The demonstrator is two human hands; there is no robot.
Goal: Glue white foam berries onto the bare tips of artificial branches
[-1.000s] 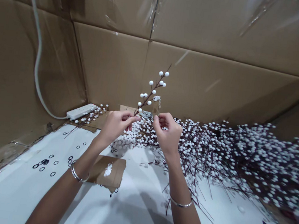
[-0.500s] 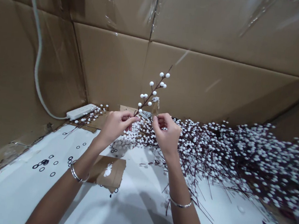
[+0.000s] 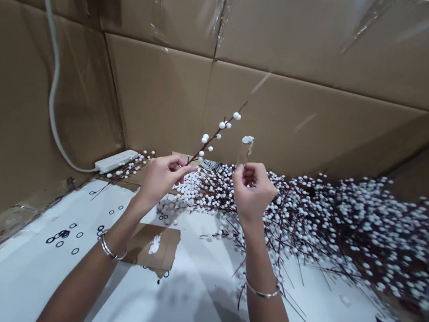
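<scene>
My left grip [image 3: 160, 183] is pinching shut on the thin stem of a white berry branch [image 3: 212, 141], held up in the air. My right grip [image 3: 251, 193] is pinching a small cardboard scrap [image 3: 245, 150]. If my fingers are loosening, the thin stem could slip and drop into the big berry pile [image 3: 330, 231] on the right, and get lost.

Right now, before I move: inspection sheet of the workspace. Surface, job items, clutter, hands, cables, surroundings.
Surface: white surface, shiny, mostly flat.
Job's things: berry stem with white berries; cardboard strip, white-tipped.
Clutter: heap of berry stems to the right and behind; black rings at left; torn cardboard piece with a white smear.
Grippers: left hand pinches the berry stem; right hand pinches the cardboard strip.
Cables: white cable runs down the wall to a power strip.
Surroundings: cardboard walls on all visible sides.
</scene>
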